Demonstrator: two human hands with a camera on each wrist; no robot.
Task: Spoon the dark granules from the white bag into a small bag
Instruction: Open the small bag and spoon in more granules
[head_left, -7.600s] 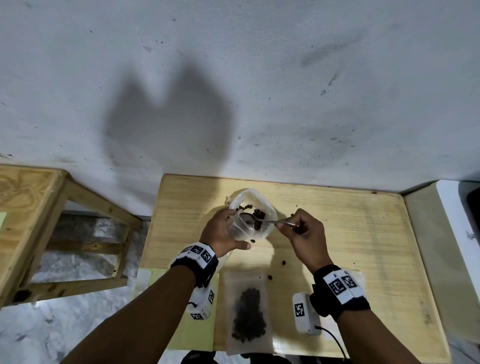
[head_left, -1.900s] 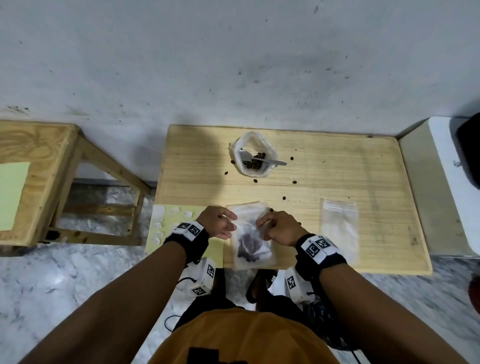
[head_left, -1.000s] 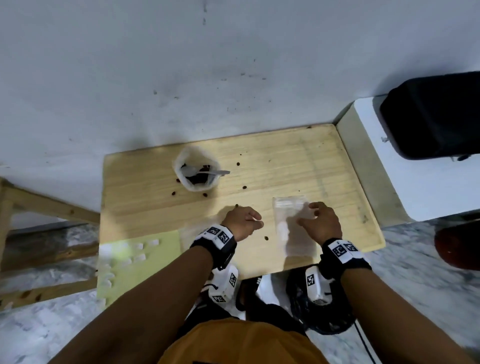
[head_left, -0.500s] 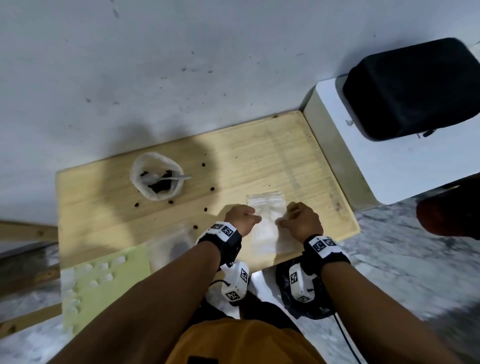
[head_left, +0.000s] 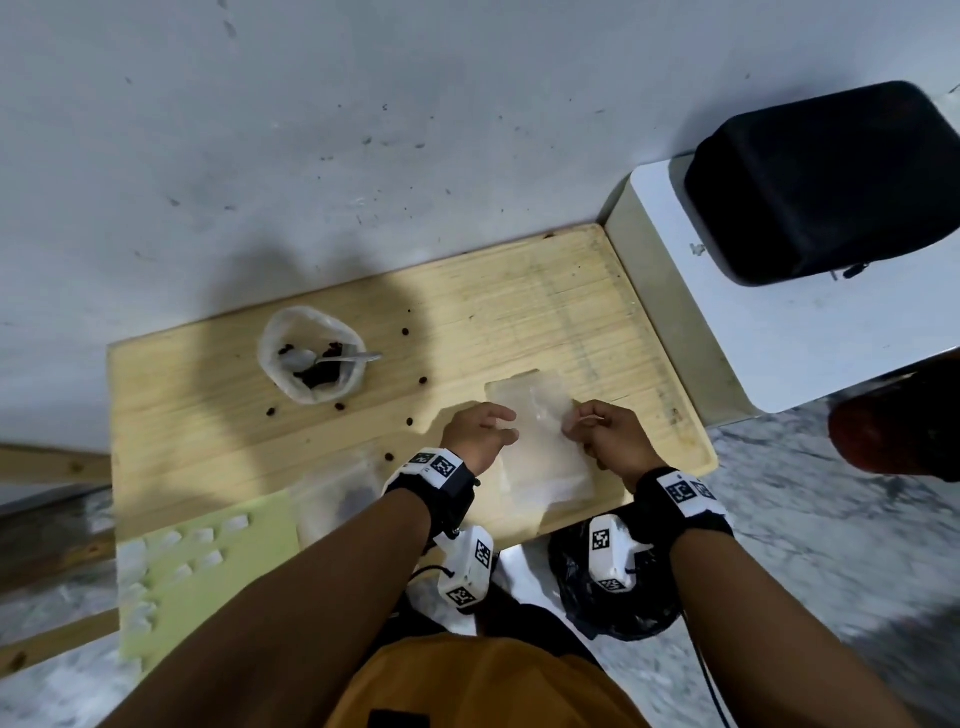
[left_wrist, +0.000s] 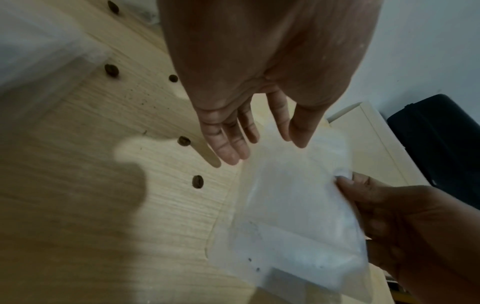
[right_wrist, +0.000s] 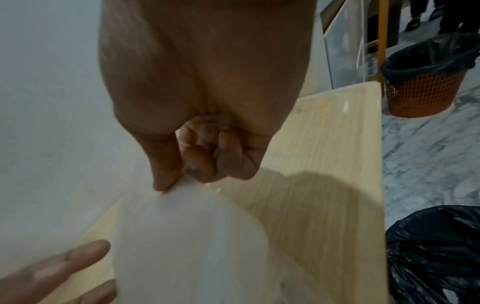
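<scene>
The white bag (head_left: 310, 358) stands open at the back left of the wooden table (head_left: 208, 415), with dark granules and a metal spoon (head_left: 332, 358) inside. An empty clear small bag (head_left: 540, 441) lies near the front edge between my hands. My right hand (head_left: 576, 421) pinches its right edge between thumb and curled fingers (right_wrist: 179, 181). My left hand (head_left: 506, 423) hovers at the bag's left edge (left_wrist: 293, 205) with straight fingers (left_wrist: 228, 148). I cannot tell whether they touch it. A filled small bag (head_left: 337, 493) lies to the left, partly behind my left arm.
Loose granules (head_left: 423, 381) are scattered on the table around the white bag. A green sheet (head_left: 208, 561) with small white pieces overhangs the front left. A black case (head_left: 826, 182) sits on a white surface at the right. A black bin bag (head_left: 613, 597) and an orange basket (right_wrist: 420, 90) stand on the floor.
Both hands left the filled bag and moved right to the empty small bag. The right hand now pinches its edge, and the left fingers have straightened beside it. The head view swung right.
</scene>
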